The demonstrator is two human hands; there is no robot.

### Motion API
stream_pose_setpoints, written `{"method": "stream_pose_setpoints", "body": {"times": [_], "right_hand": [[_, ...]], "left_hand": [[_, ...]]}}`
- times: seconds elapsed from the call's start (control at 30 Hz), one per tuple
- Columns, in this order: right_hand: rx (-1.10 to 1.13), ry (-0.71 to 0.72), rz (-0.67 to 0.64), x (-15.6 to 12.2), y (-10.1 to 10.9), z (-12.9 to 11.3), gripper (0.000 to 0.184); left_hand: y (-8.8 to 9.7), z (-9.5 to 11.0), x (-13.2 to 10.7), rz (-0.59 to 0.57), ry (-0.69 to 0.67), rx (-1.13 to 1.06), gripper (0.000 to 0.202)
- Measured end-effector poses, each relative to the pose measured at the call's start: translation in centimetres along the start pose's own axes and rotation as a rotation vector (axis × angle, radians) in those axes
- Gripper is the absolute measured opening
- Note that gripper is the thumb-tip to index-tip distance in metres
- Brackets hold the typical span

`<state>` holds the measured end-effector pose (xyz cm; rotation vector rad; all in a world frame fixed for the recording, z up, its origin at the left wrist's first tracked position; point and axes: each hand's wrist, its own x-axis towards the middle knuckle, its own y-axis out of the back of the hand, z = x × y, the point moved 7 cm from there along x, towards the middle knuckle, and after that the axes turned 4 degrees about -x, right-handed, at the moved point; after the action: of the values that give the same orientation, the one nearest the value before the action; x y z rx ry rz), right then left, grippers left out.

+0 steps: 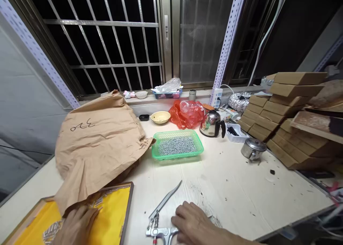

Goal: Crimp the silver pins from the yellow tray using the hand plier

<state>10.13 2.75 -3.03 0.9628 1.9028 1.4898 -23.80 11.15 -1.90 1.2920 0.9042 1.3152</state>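
Observation:
My right hand [194, 221] lies at the bottom centre, fingers curled over the near end of silver spring-loaded hand pliers [162, 216]. The pliers have a long curved lever pointing away from me and a red tip below. At the lower left my left hand [76, 223] is in a shallow framed tray [128, 209] lined in yellow. Its fingers are bent together and slightly blurred; what they hold, if anything, is too small to make out. Small shiny pieces [52, 230] lie beside it. A large brown paper bag [99, 145] overhangs the tray and my left hand.
Beyond the pliers stands a green basket [199, 146] full of small metal pins. Behind it are a yellow bowl [160, 117], red plastic bag [184, 114] and kettle [210, 125]. A lidded metal pot [253, 149] and stacked cardboard boxes [292, 105] stand on the right.

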Motion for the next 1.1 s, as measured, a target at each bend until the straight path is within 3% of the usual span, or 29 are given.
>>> {"method": "stream_pose_setpoints", "body": {"times": [0.13, 0.27, 0.4, 0.53, 0.73, 0.87, 1.0, 1.1], "right_hand": [[-0.05, -0.01, 0.068, -0.3, -1.9, 0.5, 0.007], [-0.006, -0.02, 0.085, -0.9, -0.5, 0.2, 0.006], [-0.007, -0.045, 0.068, -1.4, 0.3, 0.0, 0.009], [-0.003, -0.023, 0.111, -1.8, -0.2, -0.1, 0.014], [-0.049, -0.009, 0.143, -2.0, -0.5, -0.1, 0.014], [-0.069, -0.02, 0.111, -1.9, -0.1, -0.1, 0.014], [-0.081, -0.014, 0.092, -1.8, 0.2, -0.1, 0.011], [-0.091, -0.023, 0.065, -1.8, 0.0, 0.0, 0.012]], "left_hand": [[0.7, 1.7, 0.5, -0.099, -0.025, -0.066, 0.029], [2.0, 4.2, 0.0, -0.099, 0.018, -0.006, 0.03], [1.8, 7.5, -1.1, -0.24, -0.038, 0.163, 0.03], [1.5, 8.2, -1.6, -0.335, -0.023, 0.171, 0.025], [1.4, 8.3, -1.3, -0.317, -0.067, 0.073, 0.026], [1.0, 8.9, -1.2, -0.294, 0.065, -0.194, 0.021], [-0.1, 11.1, -3.4, -0.406, 0.417, -0.686, 0.025], [0.2, 13.3, -5.0, -0.394, 0.515, -0.783, 0.029]]}}
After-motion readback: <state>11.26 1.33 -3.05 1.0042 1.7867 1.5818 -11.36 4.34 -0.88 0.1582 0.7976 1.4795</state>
